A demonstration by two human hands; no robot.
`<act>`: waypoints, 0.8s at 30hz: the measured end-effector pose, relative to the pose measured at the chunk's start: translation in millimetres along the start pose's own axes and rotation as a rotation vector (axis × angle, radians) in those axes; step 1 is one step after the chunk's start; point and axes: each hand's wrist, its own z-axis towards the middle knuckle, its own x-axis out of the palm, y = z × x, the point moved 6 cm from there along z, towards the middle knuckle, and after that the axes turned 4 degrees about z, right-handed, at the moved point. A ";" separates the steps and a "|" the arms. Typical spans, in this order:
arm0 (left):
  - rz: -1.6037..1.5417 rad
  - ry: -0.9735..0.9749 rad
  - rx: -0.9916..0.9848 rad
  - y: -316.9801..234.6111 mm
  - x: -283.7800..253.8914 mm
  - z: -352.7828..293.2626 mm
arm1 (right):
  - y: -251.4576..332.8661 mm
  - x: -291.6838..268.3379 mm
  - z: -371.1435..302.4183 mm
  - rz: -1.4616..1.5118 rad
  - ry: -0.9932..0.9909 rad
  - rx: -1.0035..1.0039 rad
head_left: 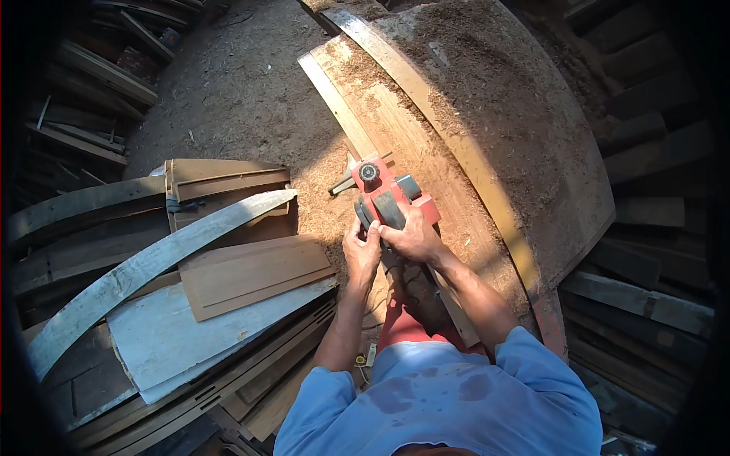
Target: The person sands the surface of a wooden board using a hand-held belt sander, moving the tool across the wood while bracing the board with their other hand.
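A red and black electric planer (385,187) with a round black knob at its far end is in front of my body, above a long light wooden plank (403,125). My right hand (411,237) is wrapped over the planer's near part, on its dark grip. At the planer's left side, my left hand (363,249) has its fingers closed on a black part; its thumb is near my right hand's. The planer's underside is hidden, so I cannot tell whether it touches the plank. Wood shavings are scattered over the plank.
A long straight-edged board (464,156) runs along the plank's right side, beside a wide panel (525,129) covered in shavings. On the left lie a curved pale strip (163,254), a brown board (255,275) and a whitish sheet (163,334). Timber stacks (646,213) line the right.
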 end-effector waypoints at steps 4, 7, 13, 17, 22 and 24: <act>-0.154 0.023 0.084 -10.4 -16.5 97.7 | 18.7 10.4 95.5 -0.019 0.071 0.143; -0.278 0.033 0.047 -20.2 -28.3 162.6 | 38.1 19.1 157.8 0.100 0.050 0.080; -0.228 0.003 0.110 -27.1 -33.0 170.6 | 46.8 19.6 167.3 0.010 0.063 0.223; -0.100 -0.041 0.187 -15.4 -20.6 99.9 | 28.1 15.9 107.8 0.045 0.037 0.145; 0.046 -0.075 0.200 2.8 14.8 -10.7 | 17.0 -13.3 -9.4 -0.005 0.042 0.053; 0.110 -0.061 0.119 18.6 27.4 -66.9 | -13.4 -21.2 -63.6 -0.040 -0.001 0.133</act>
